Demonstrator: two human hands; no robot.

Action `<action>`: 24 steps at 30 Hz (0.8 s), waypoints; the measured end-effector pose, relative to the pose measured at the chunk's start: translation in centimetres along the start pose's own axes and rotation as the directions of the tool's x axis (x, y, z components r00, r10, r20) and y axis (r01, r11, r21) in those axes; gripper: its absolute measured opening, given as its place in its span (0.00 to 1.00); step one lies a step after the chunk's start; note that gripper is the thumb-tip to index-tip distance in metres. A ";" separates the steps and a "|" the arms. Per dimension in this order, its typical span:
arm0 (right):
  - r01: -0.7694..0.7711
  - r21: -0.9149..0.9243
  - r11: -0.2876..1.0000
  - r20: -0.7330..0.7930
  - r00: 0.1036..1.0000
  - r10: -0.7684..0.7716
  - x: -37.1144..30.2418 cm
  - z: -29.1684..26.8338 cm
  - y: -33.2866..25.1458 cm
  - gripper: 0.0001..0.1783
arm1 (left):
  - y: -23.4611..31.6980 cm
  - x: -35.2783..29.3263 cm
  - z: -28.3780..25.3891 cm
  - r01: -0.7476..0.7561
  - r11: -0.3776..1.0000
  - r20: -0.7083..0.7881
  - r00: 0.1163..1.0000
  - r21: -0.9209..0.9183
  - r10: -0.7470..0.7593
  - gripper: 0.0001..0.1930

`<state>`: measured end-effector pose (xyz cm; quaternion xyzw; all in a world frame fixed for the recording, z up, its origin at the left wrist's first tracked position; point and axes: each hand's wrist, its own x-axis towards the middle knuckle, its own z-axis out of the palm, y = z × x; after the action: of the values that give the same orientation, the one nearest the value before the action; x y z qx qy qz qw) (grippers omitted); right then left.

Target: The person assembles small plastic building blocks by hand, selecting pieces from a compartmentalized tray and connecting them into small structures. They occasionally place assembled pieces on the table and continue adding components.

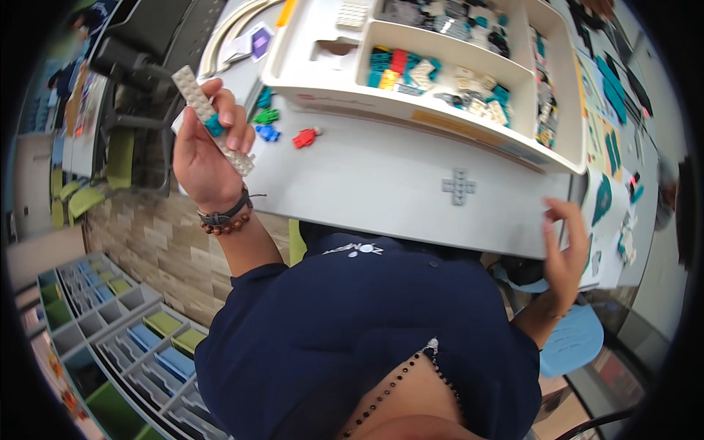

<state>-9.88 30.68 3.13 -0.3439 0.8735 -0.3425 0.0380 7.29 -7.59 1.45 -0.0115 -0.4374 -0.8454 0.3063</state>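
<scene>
My left hand (209,139) is raised over the table's left end, its fingers wrapped round a long white brick bar (192,94). A teal brick (214,125) sits on the middle of the bar, partly behind my fingers. My right hand (565,246) hovers by the table's right front edge, fingers apart and nothing in them. Nearest to it on the tabletop lies a grey cross-shaped brick piece (459,187). A red figure (306,138), a blue one (268,133) and a green one (266,116) lie on the table near my left hand.
A white divided tray (440,121) of sorted bricks fills the table's (352,176) far side. Printed sheets (605,213) with teal pieces lie to the right. At the left back are white curved parts (233,37). A blue chair (572,345) stands lower right, a drawer shelf (139,345) lower left.
</scene>
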 end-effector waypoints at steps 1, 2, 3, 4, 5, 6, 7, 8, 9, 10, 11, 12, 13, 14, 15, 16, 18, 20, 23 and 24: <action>0.055 0.045 0.997 0.083 0.995 -0.059 0.2 1.7 -1.1 0.16 | 1.0 -0.2 -0.6 -0.041 0.999 -0.019 0.999 0.030 0.042 0.21; 0.095 0.029 0.995 0.111 0.989 -0.098 0.4 3.2 -2.0 0.17 | 1.7 -0.3 -0.9 -0.076 0.996 -0.033 0.996 0.055 0.078 0.21; 0.130 -0.003 0.992 0.110 0.986 -0.129 0.5 4.9 -2.2 0.17 | 2.3 -0.5 -1.1 -0.089 0.994 -0.041 0.995 0.065 0.091 0.21; 0.182 -0.040 0.983 0.106 0.979 -0.177 0.9 6.0 -2.6 0.18 | 2.7 -1.0 -1.3 -0.110 0.991 -0.053 0.992 0.079 0.114 0.21; 0.233 -0.076 0.970 0.104 0.969 -0.224 1.3 7.1 -3.1 0.18 | 3.1 -1.6 -1.4 -0.131 0.987 -0.065 0.988 0.094 0.137 0.21; 0.278 -0.116 0.954 0.100 0.958 -0.267 1.8 7.8 -3.7 0.18 | 3.4 -2.0 -1.8 -0.116 0.987 -0.085 0.988 0.115 0.126 0.21; 0.288 -0.141 0.947 0.113 0.955 -0.274 2.1 8.2 -4.1 0.19 | 3.3 -2.3 -2.0 -0.099 0.986 -0.105 0.988 0.134 0.113 0.21; 0.300 -0.148 0.943 0.131 0.951 -0.282 2.3 8.4 -4.0 0.18 | 2.9 -2.4 -2.1 -0.079 0.986 -0.116 0.989 0.149 0.096 0.21; 0.308 -0.156 0.939 0.147 0.947 -0.286 2.3 8.5 -3.8 0.17 | 2.6 -2.6 -2.0 -0.048 0.973 -0.144 0.986 0.226 0.082 0.21; 0.312 -0.166 0.936 0.161 0.945 -0.286 2.4 8.7 -3.6 0.17 | 2.6 -3.1 -2.3 -0.033 0.974 -0.168 0.983 0.224 0.072 0.21; 0.323 -0.121 0.939 0.157 0.940 -0.304 2.5 9.2 -3.6 0.15 | 2.8 -3.9 -2.8 -0.016 0.975 -0.189 0.980 0.220 0.059 0.21; 0.321 -0.105 0.941 0.146 0.941 -0.305 2.5 9.4 -3.1 0.14 | 2.2 -4.3 -3.0 0.004 0.982 -0.194 0.980 0.188 0.033 0.22; 0.305 -0.102 0.947 0.134 0.947 -0.291 2.4 9.1 -2.7 0.13 | 1.9 -4.6 -2.8 0.024 0.978 -0.229 0.973 0.206 0.024 0.22; 0.301 -0.099 0.948 0.127 0.949 -0.288 2.4 8.8 -2.3 0.12 | 1.7 -5.1 -2.5 0.051 0.968 -0.252 0.968 0.245 0.013 0.22; 0.295 -0.101 0.950 0.112 0.952 -0.284 2.5 8.6 -2.0 0.11 | 1.4 -5.1 -2.2 0.066 0.968 -0.228 0.974 0.241 -0.010 0.21; 0.291 -0.098 0.952 0.104 0.954 -0.281 2.4 8.2 -1.9 0.10 | 1.2 -4.9 -1.7 0.079 0.964 -0.184 0.982 0.253 -0.032 0.21; 0.257 -0.138 0.956 0.062 0.966 -0.251 1.9 7.6 -1.2 0.10 | 0.5 -3.9 -1.1 0.121 0.962 -0.122 0.988 0.244 -0.094 0.21; 0.232 -0.151 0.961 0.011 0.972 -0.233 1.4 7.4 -0.5 0.10 | -0.4 -2.7 0.1 0.139 0.956 -0.039 0.990 0.260 -0.133 0.21; 0.152 -0.166 0.974 -0.078 0.983 -0.167 0.1 6.5 0.8 0.10 | -1.7 -0.9 2.0 0.186 0.944 0.040 0.978 0.273 -0.204 0.22; 0.126 -0.153 0.980 -0.108 0.984 -0.143 -0.3 6.3 1.2 0.10 | -2.2 -0.3 2.3 0.213 0.943 0.076 0.968 0.255 -0.239 0.22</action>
<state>-8.42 27.95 -2.50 -0.3830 0.8716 -0.2995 -0.0624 5.80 -4.74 1.15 0.0320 -0.5524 -0.8127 0.1824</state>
